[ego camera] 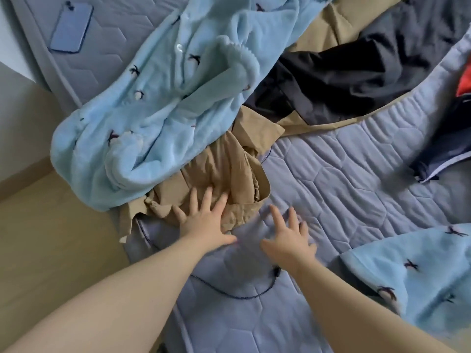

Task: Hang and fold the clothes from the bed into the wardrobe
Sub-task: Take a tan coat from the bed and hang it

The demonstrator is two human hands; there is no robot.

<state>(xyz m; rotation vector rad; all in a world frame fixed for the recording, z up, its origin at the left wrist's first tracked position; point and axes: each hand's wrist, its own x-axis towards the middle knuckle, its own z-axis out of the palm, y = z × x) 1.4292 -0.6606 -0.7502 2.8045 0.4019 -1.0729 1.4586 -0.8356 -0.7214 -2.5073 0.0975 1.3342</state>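
Hidden: the tan garment (pixel 224 169) lies mostly under the pale blue fleece top (pixel 158 105) and the black garment (pixel 344 72), so I cannot tell what kind of garment it is.
Cut off: a red and navy item (pixel 453 123) at 3 o'clock and a second fleece piece (pixel 413 276) at 5 o'clock both run past the frame edge.
Blur: the right hand (pixel 289 240) is smeared, so I cannot tell if it touches the quilt (pixel 356 174).
Tan garment, place: on the bed just left of centre, its crumpled end near the bed's edge.
Tan garment, axis: it runs from 7 o'clock up towards 1 o'clock (the far end shows again beyond the black cloth).
Fleece top, axis: 7 o'clock to 12 o'clock, button row up.
Left hand (pixel 201 222): palm down, resting on the tan end, its 5 fingers spread.
Right hand, fingers: spread and straight, over bare quilt just right of the tan cloth, holding nothing.
Phone (pixel 72 28): face down at 11 o'clock on the bed.
Floor (pixel 51 238): pale wood at 8 o'clock.
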